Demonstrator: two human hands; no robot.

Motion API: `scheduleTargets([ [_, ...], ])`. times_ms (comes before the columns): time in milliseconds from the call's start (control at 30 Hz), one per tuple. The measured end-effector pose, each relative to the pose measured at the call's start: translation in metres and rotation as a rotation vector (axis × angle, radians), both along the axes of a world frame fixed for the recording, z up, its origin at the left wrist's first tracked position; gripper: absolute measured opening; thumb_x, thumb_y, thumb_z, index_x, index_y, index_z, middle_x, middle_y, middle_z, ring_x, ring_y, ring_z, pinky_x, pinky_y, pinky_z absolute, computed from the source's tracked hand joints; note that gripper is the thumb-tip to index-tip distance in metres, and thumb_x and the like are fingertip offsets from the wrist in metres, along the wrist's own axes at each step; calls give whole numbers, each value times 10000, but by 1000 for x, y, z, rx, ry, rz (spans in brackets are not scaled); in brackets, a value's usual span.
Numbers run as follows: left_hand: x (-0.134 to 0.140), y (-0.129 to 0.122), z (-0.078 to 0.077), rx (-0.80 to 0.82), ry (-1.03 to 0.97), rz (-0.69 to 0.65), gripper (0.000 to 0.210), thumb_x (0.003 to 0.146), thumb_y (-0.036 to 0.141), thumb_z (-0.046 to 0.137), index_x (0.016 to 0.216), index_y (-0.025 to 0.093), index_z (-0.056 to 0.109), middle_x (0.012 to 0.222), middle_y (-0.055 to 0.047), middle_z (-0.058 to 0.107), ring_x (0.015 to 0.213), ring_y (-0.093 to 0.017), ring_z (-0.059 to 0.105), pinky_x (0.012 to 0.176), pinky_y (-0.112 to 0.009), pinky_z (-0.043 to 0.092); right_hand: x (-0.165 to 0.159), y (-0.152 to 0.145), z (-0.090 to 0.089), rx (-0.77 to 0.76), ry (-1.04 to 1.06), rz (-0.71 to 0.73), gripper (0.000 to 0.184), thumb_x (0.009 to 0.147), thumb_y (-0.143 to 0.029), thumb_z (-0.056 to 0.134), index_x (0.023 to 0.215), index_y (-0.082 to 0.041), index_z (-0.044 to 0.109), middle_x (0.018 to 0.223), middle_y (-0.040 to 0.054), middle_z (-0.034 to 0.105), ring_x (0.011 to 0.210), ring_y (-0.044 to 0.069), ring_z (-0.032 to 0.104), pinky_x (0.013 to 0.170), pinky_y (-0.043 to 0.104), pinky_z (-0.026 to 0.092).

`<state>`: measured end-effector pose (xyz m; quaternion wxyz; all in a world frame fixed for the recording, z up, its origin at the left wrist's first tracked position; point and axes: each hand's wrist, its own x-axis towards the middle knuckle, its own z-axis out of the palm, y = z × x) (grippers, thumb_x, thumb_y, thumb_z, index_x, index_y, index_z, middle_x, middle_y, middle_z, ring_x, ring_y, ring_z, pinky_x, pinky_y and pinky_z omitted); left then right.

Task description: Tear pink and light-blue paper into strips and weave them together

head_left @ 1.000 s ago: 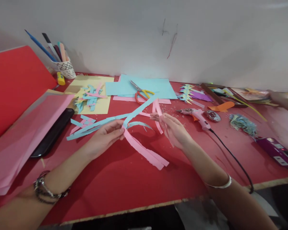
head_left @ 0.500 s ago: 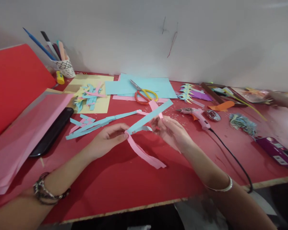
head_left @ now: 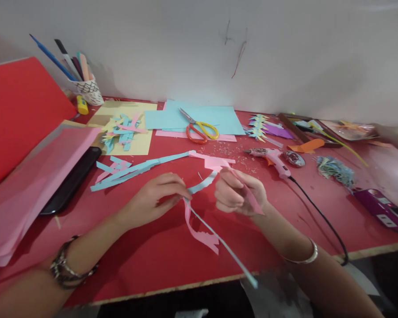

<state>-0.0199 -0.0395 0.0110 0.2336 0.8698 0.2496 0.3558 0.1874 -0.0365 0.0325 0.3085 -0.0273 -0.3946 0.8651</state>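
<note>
Between thumb and fingers, my left hand [head_left: 164, 194] pinches a joint of paper strips. From it hang a pink strip [head_left: 202, 236] with a ragged end and a thin-looking blue strip [head_left: 223, 247], seen edge-on, reaching down past the table edge. Another blue strip [head_left: 203, 183] curves up from the same joint toward my right hand [head_left: 239, 192]. That hand is closed around a pink paper strip [head_left: 252, 198], whose end sticks out toward my wrist. Behind the hands, more pink paper [head_left: 215, 162] and long blue strips [head_left: 142, 168] lie on the red table.
Scissors [head_left: 200, 128] rest on blue sheets [head_left: 225, 115] at the back. A pink glue gun [head_left: 272, 159] with a black cord lies to the right. Left are pink sheets [head_left: 36, 176], a black case [head_left: 74, 185] and a pen cup [head_left: 89, 90]. Another person's hand [head_left: 389, 134] is at far right.
The blue strip that pointed up to the right now hangs down toward the front edge. My right hand has turned and closed on the pink strip, its end now pointing toward me.
</note>
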Motion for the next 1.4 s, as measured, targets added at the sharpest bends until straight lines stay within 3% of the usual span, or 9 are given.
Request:
scheduleTargets([
  [100, 0, 0, -2, 197, 56, 38, 249, 789, 41, 400, 811, 194, 596, 773, -20, 568, 733, -97, 530, 654, -198, 429, -1, -1, 0, 52, 140, 15, 363, 839, -250, 344, 513, -175, 204, 407, -61, 260, 358, 59, 199, 363, 168, 212],
  [200, 3, -3, -3, 288, 102, 31, 258, 795, 49, 396, 822, 199, 604, 768, -17, 579, 728, -102, 528, 658, -213, 419, -3, -2, 2, 84, 221, 0, 382, 843, -243, 335, 502, -177, 177, 388, -65, 220, 342, 61, 169, 349, 175, 196],
  [400, 11, -8, -5, 303, 169, -1, 267, 808, 68, 374, 823, 191, 611, 771, -19, 604, 728, -110, 531, 657, -222, 415, -8, -6, 9, 157, 274, -31, 399, 832, -211, 338, 475, -170, 166, 394, -56, 231, 355, 66, 209, 366, 185, 226],
  [600, 14, -9, -8, 308, 205, -8, 280, 832, 105, 349, 816, 200, 612, 774, -15, 615, 703, -110, 525, 636, -221, 412, -10, -7, 11, 111, 117, -268, 441, 768, -258, 454, 431, -159, 187, 611, 0, 417, 595, 97, 420, 540, 217, 386],
  [767, 21, -11, -11, 363, 234, -32, 276, 846, 133, 343, 822, 203, 609, 766, -14, 621, 689, -116, 523, 604, -222, 398, -13, -10, 8, 154, 74, -317, 471, 731, -305, 479, 392, -162, 185, 533, -15, 361, 499, 89, 374, 497, 220, 385],
  [900, 25, -15, -15, 397, 249, -19, 235, 845, 143, 370, 821, 195, 598, 752, -7, 611, 680, -121, 510, 608, -228, 387, -14, -11, 7, 219, 128, -257, 482, 777, -324, 405, 347, -175, 245, 390, -37, 283, 369, 80, 302, 469, 227, 378],
  [1100, 28, -17, -22, 351, 364, -94, 131, 818, 159, 454, 836, 205, 575, 774, 19, 599, 690, -132, 486, 608, -245, 361, -8, -8, 16, 274, 339, -137, 475, 791, -271, 395, 324, -190, 353, 360, -36, 435, 342, 68, 384, 522, 215, 409],
  [1400, 28, -15, -24, 337, 378, -52, 155, 824, 148, 433, 824, 209, 575, 767, 13, 590, 668, -130, 482, 583, -246, 347, -7, -5, 17, 292, 454, 89, 468, 793, -252, 370, 337, -185, 282, 296, -58, 423, 328, 64, 416, 579, 226, 431],
])
